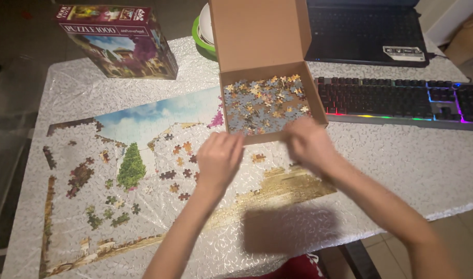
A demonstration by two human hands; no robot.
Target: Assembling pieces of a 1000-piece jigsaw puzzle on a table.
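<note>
— Cardboard box (262, 111) of loose pieces sits where?
— Just beyond both hands, at its near edge; right hand (310, 143) overlaps the rim, left hand (219, 157) curled beside it. Whether either holds anything cannot be told.

Brown cardboard box (271, 106) sits flat right at the fingers, lid flap standing open on the far side, its tray filled with loose puzzle pieces (265, 102), blue-grey and tan, all jumbled. Under and beside the fingers lies the half-built puzzle (143, 155): sky done, a green tree, scattered single pieces dotted across the bare gaps.
</note>
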